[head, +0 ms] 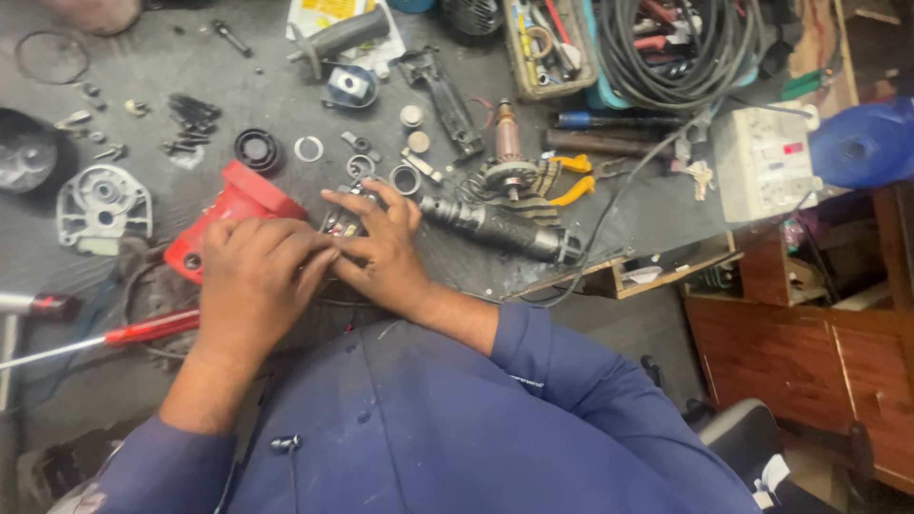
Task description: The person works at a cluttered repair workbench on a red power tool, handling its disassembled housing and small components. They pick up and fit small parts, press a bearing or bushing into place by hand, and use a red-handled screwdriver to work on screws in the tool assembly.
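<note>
Cluttered grey worktop (286, 105) carried a red tool housing (243, 205) at 9 o'clock of centre, both hands — left hand (255, 286), right hand (381, 249) — curled closed on it; loose washers (308, 148) at 12 might've scattered if it slipped.

The housing (238, 205) lies left of the armature (507, 157), with the screwdriver (105, 338) nearer the person.

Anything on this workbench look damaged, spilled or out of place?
Nothing looks spilled or broken. Both hands, left hand and right hand, press on a red tool housing lying opened, with its armature, rings and screws scattered around it.
</note>
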